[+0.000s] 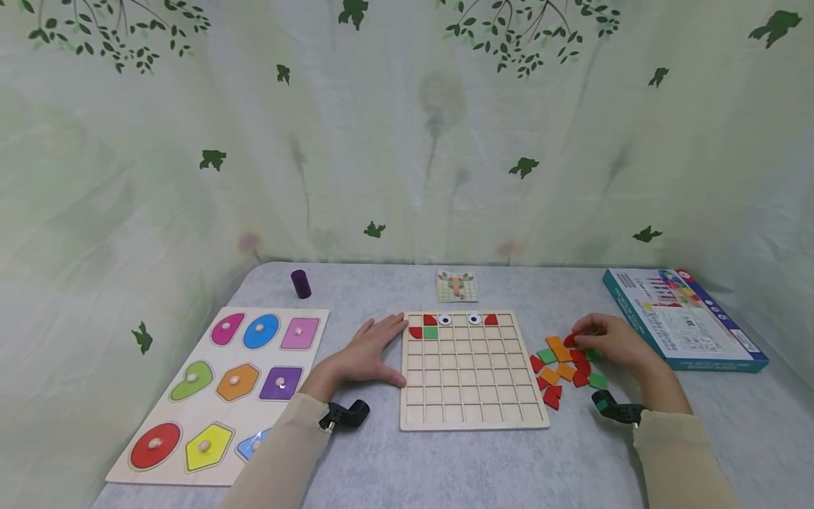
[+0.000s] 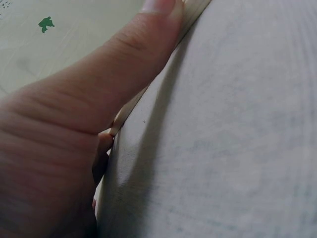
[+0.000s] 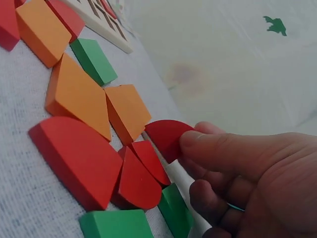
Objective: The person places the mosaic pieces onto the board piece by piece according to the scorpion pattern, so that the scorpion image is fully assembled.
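Note:
In the head view my left hand (image 1: 367,353) lies flat with fingers spread, its fingertips and thumb touching the left edge of a wooden grid board (image 1: 470,385). The left wrist view shows the thumb (image 2: 124,59) against the board's side. Along the board's top rows sit red quarter-circle pieces, a green square (image 1: 430,332) and two eye pieces (image 1: 444,320). To the right, my right hand (image 1: 613,343) pinches a red quarter-circle piece (image 3: 168,138) between thumb and fingers, above a pile of red, orange and green pieces (image 3: 74,158).
A knobbed shape puzzle (image 1: 254,353) lies at left, partly behind the left forearm. A dark purple cylinder (image 1: 301,284) stands at the back left. Behind the board lies a small pattern card (image 1: 456,287). A flat teal-edged box (image 1: 687,318) occupies the right side.

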`<state>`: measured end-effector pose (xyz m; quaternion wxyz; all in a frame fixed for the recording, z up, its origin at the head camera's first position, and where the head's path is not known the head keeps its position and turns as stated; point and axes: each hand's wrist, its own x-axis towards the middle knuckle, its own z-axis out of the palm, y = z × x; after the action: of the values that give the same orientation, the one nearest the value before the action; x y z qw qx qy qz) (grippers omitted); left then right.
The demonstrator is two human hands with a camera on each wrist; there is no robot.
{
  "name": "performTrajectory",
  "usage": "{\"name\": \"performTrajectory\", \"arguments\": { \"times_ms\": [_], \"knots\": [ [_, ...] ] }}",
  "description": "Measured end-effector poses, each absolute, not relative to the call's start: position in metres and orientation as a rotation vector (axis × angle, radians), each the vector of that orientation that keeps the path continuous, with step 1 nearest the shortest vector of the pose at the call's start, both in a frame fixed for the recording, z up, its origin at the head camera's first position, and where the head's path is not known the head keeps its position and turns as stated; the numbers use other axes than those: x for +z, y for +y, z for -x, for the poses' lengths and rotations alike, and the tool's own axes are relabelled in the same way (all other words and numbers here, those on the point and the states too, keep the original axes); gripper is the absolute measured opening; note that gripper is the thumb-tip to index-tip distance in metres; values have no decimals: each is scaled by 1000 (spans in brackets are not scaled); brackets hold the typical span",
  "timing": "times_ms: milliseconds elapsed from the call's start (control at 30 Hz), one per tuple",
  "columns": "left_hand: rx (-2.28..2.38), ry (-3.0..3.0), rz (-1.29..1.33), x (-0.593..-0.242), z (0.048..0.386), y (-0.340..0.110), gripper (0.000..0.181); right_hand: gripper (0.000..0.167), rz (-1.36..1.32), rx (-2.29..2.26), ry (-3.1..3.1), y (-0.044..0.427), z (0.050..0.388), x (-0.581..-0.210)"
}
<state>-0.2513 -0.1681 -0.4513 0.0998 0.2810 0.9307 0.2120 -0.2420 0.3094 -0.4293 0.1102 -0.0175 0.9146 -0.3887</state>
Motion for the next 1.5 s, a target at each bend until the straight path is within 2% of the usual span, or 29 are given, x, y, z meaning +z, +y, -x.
{"name": "performTrajectory", "arguments": {
  "times_ms": [300, 800, 1200, 1500],
  "knots": [
    [637, 2749, -824, -451, 251, -168, 115, 42, 9, -1201, 2711, 299, 246, -425],
    [652, 2740, -839, -450, 250, -167, 114, 31, 93, -1308, 2755, 268, 245, -416],
    [655, 2737, -837, -446, 249, -165, 114, 30, 141, -1405, 2711, 241, 247, -416],
    [641, 2745, -821, -449, 250, -167, 116, 27, 246, -1308, 2740, 221, 253, -416]
  ]
}}
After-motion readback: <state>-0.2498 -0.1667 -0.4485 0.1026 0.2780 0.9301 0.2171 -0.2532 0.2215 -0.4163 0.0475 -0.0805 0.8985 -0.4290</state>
